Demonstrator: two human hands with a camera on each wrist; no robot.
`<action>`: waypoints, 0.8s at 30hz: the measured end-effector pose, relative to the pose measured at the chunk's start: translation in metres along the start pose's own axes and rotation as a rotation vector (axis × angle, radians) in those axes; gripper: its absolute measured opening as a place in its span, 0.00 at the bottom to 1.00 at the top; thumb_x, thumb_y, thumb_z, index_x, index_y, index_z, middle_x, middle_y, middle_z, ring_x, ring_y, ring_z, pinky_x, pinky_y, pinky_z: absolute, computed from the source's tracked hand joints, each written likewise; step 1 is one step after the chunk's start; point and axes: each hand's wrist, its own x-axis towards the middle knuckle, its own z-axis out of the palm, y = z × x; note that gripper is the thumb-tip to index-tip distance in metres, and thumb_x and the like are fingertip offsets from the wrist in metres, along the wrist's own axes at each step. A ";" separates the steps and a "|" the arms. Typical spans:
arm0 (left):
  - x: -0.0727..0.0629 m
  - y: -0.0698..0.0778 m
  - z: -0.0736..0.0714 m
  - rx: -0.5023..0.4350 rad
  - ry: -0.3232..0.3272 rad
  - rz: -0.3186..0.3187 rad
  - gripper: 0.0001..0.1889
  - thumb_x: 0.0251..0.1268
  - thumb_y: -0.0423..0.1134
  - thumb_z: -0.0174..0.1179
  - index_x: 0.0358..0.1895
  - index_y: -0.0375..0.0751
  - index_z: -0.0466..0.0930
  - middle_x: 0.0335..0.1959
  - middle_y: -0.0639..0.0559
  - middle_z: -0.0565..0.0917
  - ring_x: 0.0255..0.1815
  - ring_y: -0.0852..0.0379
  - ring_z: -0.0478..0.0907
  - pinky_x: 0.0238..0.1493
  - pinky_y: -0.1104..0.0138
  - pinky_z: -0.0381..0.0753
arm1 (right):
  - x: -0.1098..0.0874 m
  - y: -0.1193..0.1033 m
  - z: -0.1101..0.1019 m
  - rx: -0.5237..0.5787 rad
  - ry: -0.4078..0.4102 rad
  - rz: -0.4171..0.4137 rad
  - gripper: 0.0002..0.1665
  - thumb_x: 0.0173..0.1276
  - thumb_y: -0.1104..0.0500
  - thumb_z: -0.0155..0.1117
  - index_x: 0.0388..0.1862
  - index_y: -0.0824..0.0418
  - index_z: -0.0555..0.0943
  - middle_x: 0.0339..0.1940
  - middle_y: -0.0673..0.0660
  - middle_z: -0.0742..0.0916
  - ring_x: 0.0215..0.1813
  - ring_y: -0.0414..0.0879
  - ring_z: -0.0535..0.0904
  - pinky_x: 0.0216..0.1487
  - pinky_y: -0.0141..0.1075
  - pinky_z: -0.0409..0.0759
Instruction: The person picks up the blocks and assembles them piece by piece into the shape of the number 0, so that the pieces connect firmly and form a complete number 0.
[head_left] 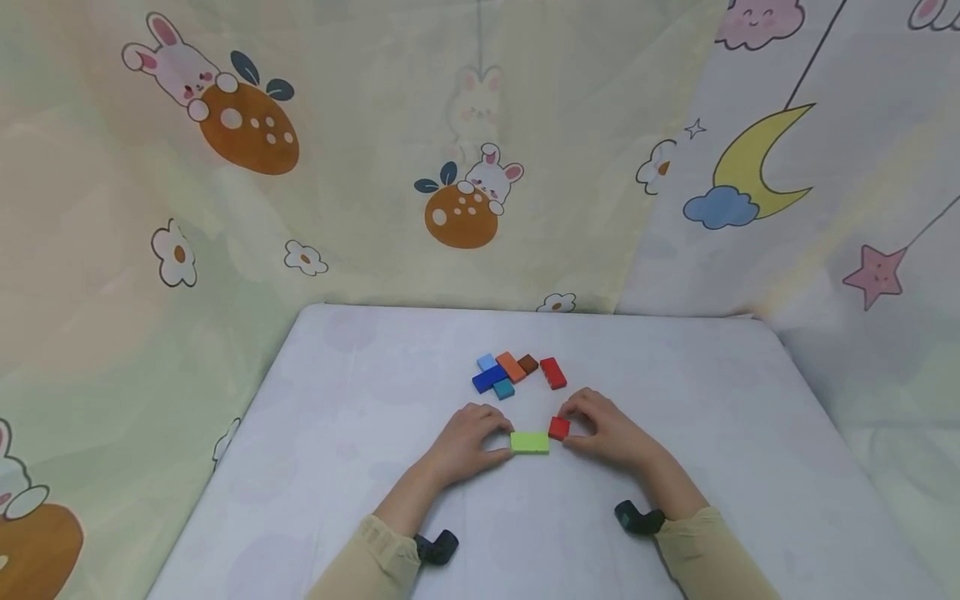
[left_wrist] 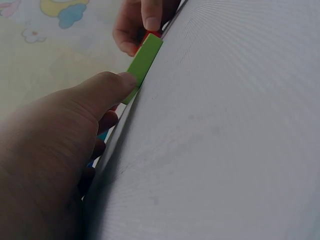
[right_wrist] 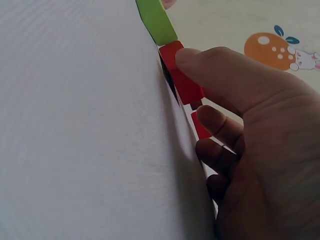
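A light green block (head_left: 529, 443) lies flat on the white table in the head view. My left hand (head_left: 467, 443) pinches its left end between thumb and fingers. At the block's right end, a small red block (head_left: 558, 428) sits against or very close to it, slightly farther from me. My right hand (head_left: 611, 429) holds this red block between thumb and fingertips. In the right wrist view, the thumb presses on the red block (right_wrist: 182, 72), whose near end meets the green block (right_wrist: 157, 21). Some fingers of my left hand (left_wrist: 65, 130) are partly hidden in the left wrist view.
Beyond the hands lies a group of blocks: light blue (head_left: 486, 362), dark blue (head_left: 490, 378), teal (head_left: 504, 389), orange (head_left: 512, 367) and brown (head_left: 528, 364). Another red block (head_left: 553, 373) lies to their right. A patterned curtain (head_left: 360, 167) stands behind the white table (head_left: 375, 350).
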 end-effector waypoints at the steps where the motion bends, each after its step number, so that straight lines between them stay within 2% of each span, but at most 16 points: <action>1: 0.000 0.000 0.000 0.001 0.001 0.001 0.17 0.63 0.62 0.62 0.53 0.66 0.79 0.54 0.66 0.80 0.56 0.62 0.72 0.60 0.61 0.74 | 0.000 0.000 0.000 -0.003 -0.001 -0.003 0.25 0.54 0.45 0.78 0.48 0.35 0.77 0.52 0.41 0.77 0.59 0.42 0.71 0.58 0.45 0.79; 14: 0.000 0.000 -0.001 0.006 0.005 0.011 0.18 0.63 0.62 0.62 0.53 0.65 0.79 0.54 0.65 0.80 0.56 0.61 0.72 0.61 0.61 0.74 | 0.000 -0.001 0.001 -0.030 0.003 0.000 0.24 0.55 0.46 0.77 0.49 0.36 0.76 0.51 0.40 0.78 0.58 0.41 0.71 0.58 0.45 0.78; 24: 0.000 0.001 -0.001 0.012 0.008 0.020 0.18 0.63 0.61 0.62 0.53 0.65 0.79 0.54 0.65 0.80 0.56 0.61 0.72 0.59 0.61 0.74 | 0.001 0.001 0.003 -0.026 0.015 -0.021 0.23 0.57 0.48 0.77 0.48 0.38 0.76 0.47 0.39 0.79 0.55 0.40 0.72 0.58 0.45 0.77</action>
